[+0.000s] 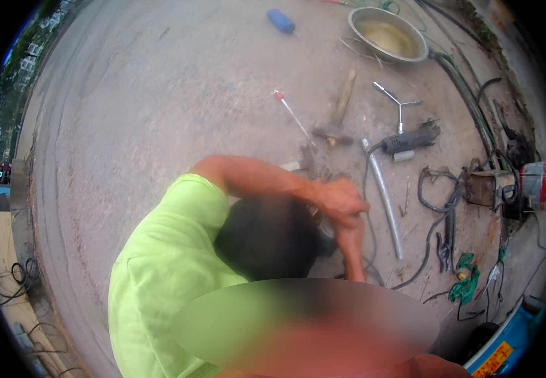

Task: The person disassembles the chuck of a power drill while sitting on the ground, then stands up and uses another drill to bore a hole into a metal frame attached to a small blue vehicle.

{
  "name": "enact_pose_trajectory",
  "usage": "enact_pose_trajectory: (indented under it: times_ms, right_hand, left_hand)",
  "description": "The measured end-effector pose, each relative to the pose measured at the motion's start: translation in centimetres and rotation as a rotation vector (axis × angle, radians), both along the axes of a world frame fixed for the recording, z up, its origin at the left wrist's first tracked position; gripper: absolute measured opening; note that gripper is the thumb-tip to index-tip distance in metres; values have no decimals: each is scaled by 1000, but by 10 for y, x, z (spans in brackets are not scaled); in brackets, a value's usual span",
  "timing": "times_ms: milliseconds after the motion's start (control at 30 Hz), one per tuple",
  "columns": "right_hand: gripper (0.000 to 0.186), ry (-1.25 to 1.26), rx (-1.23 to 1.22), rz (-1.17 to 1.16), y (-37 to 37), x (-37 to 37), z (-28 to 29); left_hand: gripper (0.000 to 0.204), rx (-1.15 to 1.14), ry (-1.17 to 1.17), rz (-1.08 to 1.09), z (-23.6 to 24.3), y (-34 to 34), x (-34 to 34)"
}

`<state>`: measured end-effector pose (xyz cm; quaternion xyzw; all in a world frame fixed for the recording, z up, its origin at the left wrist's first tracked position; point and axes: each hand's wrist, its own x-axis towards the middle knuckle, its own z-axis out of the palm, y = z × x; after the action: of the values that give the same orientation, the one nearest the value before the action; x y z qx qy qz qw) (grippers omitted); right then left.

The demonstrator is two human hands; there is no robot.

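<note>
My left arm, in a lime sleeve, reaches across to the right, and my left hand (339, 199) is closed with its knuckles up. From below, my right hand (350, 228) meets it; its fingers are mostly hidden. What lies between them cannot be made out. A round dark part (327, 239) sits close beside the hands, mostly covered. Beneath my left forearm is a large black rounded shape (267, 236), its kind unclear. Just beyond the forearm lies a pale-handled hammer (297, 165); farther off, a wooden-handled hammer (345, 101). Right of the hands rests a metal pipe (384, 201).
On the concrete ground are a red-handled screwdriver (294, 118), a Y-shaped socket wrench (400, 104), a black corded power tool (413, 138) and pliers (443, 253). A metal basin (353, 28) holds murky liquid. Cables (424, 268) trail rightward toward a rusty metal box (482, 189) and a red-and-silver can (537, 186).
</note>
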<state>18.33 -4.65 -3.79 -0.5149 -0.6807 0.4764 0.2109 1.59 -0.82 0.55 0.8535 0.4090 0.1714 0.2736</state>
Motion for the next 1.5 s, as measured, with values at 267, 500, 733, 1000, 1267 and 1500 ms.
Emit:
enact_pose_trajectory:
  times_ms: [267, 500, 733, 1000, 1267, 1500]
  right_hand:
    - [29, 66, -54, -2, 1, -1, -1]
    - [42, 78, -231, 134, 2, 12, 3]
    - [55, -29, -168, 192, -18, 41, -14]
    - [53, 21, -70, 162, -8, 6, -19]
    - [61, 311, -233, 281, 10, 1, 26]
    - [46, 65, -130, 290, 3, -1, 38]
  left_hand:
    - [35, -21, 45, 163, -4, -7, 5]
    - [41, -7, -177, 38, -7, -13, -7]
    - [39, -471, -714, -256, -33, -17, 16]
    - [37, -488, -570, 215, -36, -35, 8]
    - [47, -583, -569, -167, -9, -12, -22]
    - [45, -454, -607, -85, -10, -21, -13]
